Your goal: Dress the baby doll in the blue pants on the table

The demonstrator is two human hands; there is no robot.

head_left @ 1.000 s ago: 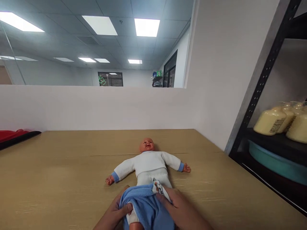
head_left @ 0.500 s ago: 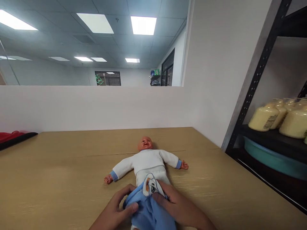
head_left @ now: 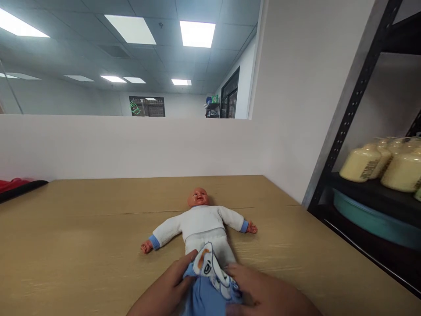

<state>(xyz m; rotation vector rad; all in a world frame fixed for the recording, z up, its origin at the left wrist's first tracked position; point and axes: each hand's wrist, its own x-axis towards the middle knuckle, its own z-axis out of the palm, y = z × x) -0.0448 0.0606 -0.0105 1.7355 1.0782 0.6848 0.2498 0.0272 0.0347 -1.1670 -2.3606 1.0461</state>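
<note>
A baby doll (head_left: 204,221) in a white top with blue cuffs lies on its back, head away from me and arms spread. Over its lower body is a blue garment (head_left: 205,296) with a white printed patch (head_left: 208,265); it looks like doll trousers or overalls. My left hand (head_left: 176,281) pinches the garment's upper left edge between thumb and fingers. At the right edge, my right hand (head_left: 251,287) is closed around the cloth, its fingers slightly blurred. Garment and hands hide the doll's legs.
The doll lies on a wooden tabletop (head_left: 92,245) against a white wall (head_left: 148,147). A black shelf rack (head_left: 342,131) on the right holds several cream bottles (head_left: 362,162) and a teal basin (head_left: 371,221). Red cloth (head_left: 15,184) lies at the far left.
My right hand has moved right and down along the garment's edge. The patch is spread wider and more of its print shows. My left hand has shifted slightly up and right.
</note>
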